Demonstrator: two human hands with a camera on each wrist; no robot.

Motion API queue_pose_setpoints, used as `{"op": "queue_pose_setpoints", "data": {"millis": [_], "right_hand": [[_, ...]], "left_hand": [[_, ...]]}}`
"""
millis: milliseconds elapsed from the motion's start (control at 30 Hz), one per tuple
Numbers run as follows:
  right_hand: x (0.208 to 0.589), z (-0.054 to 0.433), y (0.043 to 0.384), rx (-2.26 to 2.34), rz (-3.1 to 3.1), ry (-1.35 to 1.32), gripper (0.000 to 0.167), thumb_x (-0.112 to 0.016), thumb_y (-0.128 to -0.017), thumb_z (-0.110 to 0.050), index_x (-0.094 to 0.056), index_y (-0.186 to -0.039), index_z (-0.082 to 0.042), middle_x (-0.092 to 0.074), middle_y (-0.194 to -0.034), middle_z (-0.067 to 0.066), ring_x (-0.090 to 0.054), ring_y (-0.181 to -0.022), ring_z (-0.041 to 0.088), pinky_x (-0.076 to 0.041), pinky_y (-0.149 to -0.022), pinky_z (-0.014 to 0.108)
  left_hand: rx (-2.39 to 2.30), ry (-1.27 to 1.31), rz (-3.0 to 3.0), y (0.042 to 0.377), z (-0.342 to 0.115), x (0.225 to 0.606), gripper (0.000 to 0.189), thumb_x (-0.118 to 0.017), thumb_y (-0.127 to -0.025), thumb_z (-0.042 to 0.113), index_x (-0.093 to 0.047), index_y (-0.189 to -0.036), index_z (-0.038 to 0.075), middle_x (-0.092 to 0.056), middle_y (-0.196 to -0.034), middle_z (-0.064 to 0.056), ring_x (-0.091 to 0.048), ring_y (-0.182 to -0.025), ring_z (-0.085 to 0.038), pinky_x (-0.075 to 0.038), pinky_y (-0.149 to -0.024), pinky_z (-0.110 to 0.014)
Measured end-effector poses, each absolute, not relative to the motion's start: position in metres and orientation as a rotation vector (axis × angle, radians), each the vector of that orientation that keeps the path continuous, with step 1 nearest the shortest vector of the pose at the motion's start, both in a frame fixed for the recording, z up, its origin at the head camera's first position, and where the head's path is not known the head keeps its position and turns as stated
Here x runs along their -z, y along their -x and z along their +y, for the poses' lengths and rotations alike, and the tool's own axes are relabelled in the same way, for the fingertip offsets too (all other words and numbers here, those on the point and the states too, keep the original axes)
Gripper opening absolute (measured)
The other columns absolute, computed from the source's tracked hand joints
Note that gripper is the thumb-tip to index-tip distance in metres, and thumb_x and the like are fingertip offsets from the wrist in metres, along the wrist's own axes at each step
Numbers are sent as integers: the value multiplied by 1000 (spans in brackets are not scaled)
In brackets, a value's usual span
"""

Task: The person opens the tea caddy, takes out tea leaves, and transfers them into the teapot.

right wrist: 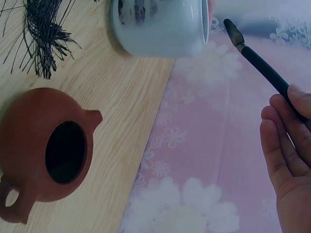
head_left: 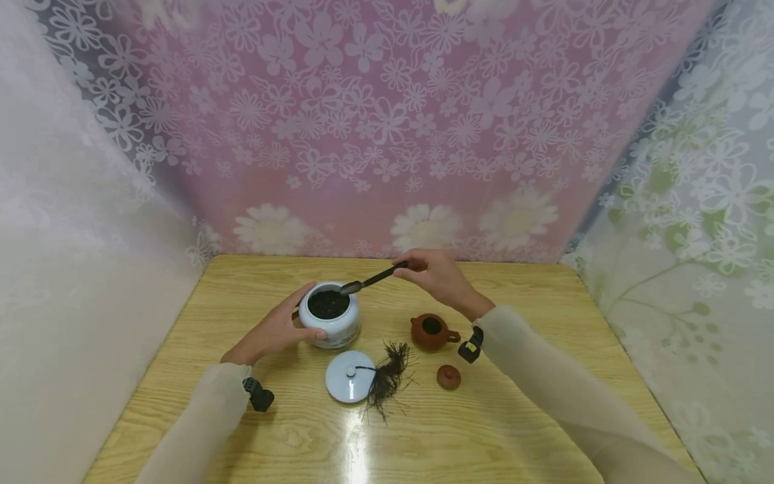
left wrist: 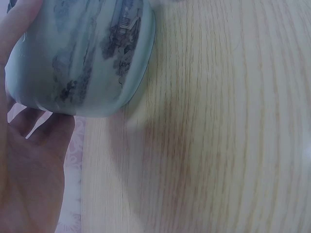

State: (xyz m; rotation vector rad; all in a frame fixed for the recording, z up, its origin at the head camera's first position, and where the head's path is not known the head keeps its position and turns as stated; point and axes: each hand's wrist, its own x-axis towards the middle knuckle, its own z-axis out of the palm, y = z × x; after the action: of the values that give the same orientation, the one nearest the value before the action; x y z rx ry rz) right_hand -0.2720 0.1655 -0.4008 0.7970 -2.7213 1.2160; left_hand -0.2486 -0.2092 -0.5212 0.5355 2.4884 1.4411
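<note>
My left hand (head_left: pixel 279 331) grips a white porcelain jar (head_left: pixel 343 334), thumb on the near side and fingers round the far side. Dark loose tea leaves (head_left: pixel 328 306) show inside its mouth. Grey painted scenery marks the jar's wall (left wrist: pixel 87 63) in the left wrist view. With thumb and fingers my right hand (head_left: pixel 440 279) pinches the black handle of a small tea scoop (head_left: pixel 382 275). The scoop's head (right wrist: pixel 234 35) is outside the jar's mouth in the right wrist view, just above the rim. Below that hand stands a lidless brown clay teapot (head_left: pixel 426 339), its inside dark.
The jar's white lid (head_left: pixel 347 388) lies on the wooden table (head_left: pixel 290 437) in front of the jar, a dark tassel (head_left: pixel 389 378) tied to its knob. Nearer than the teapot rests its small clay lid (head_left: pixel 449 378). A floral curtain (head_left: pixel 387 134) hangs behind the table.
</note>
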Motion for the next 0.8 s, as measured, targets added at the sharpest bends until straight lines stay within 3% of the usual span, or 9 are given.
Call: {"op": "queue_pose_setpoints", "data": {"millis": [100,367,567,800], "right_hand": [[400,153,273,-1150,-2734,-862,24,-78,-104,-23,-81,-126,-14,-83,-109,3,-79,-99,22,-65,-90,49],[399,127,274,-928,-2741,-1013,23,-79,-103,-23,-82,-123,-12,-82,-103,1,-77,-94,16,-65,-86,40],[402,114,277,-790,-2779,-1066,24,-78,-104,-24,-81,-126,-12,-82,-109,2,-77,-93,12,-65,-85,35],[404,100,282,-629,-2796,-1157,19,-78,-104,-18,-83,-121,-12,-82,-102,0,-70,-78,5,-59,-70,27]], "left_hand": [[-1440,-534,2486,249,-209,521,115,-93,-89,45,-19,-176,34,-20,-183,-8,-24,-167,-43,-27,-130,-72],[-1425,-526,2497,249,-210,523,114,-92,-89,47,-19,-176,36,-19,-183,-7,-23,-167,-43,-25,-130,-74],[-1435,-513,2484,249,-210,523,115,-92,-89,47,-18,-176,34,-18,-183,-7,-22,-167,-43,-24,-130,-75],[-1432,-507,2480,249,-210,521,115,-91,-89,48,-17,-176,34,-18,-183,-7,-23,-167,-43,-25,-129,-74]]}}
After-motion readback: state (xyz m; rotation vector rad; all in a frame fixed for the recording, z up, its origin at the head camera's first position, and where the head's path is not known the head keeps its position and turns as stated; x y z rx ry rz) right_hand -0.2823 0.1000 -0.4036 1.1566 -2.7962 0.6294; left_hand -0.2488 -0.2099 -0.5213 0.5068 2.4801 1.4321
